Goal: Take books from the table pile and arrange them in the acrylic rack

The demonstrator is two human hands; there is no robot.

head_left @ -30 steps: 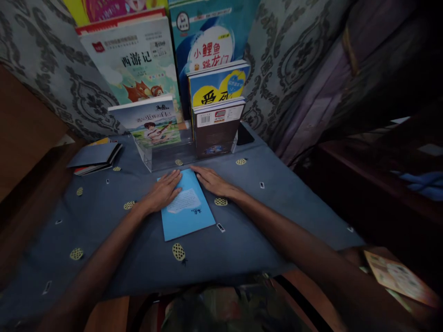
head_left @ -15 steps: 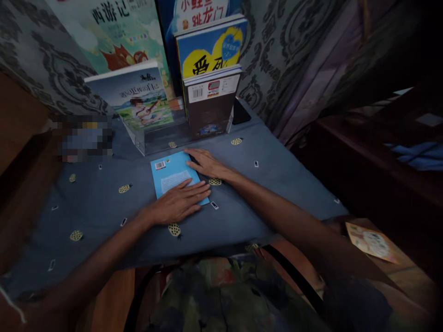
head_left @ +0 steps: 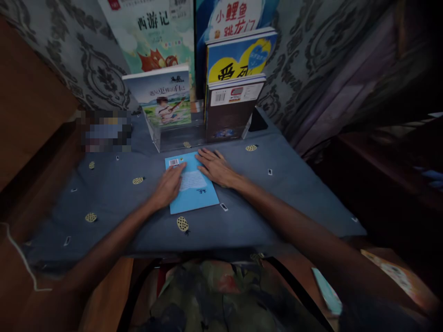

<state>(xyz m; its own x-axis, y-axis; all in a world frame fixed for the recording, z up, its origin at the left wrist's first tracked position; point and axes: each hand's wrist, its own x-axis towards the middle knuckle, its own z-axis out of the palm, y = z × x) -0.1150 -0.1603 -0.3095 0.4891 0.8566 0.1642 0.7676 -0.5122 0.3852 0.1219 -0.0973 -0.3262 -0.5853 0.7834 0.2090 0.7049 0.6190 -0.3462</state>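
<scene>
A thin light-blue book (head_left: pixel 194 199) lies flat on the table, back cover up, with a barcode at its upper left and a pale text block in the middle. My left hand (head_left: pixel 169 185) rests along its left edge, fingers stretched toward the barcode. On the upper right edge lies my right hand (head_left: pixel 217 168), its fingers spread and partly over the cover. Neither hand grips the book; both press on it or lie against it.
Behind the book stands a clear acrylic rack (head_left: pixel 173 140) of upright books, among them a guitar-player cover (head_left: pixel 166 99) and a dark back cover (head_left: pixel 224 117). A black flat object (head_left: pixel 258 121) lies right of it. The patterned tablecloth (head_left: pixel 114 198) covers the table.
My left hand has moved up and left across the book, uncovering its lower part. My right hand stays at the upper right edge. The camera view has shifted left.
</scene>
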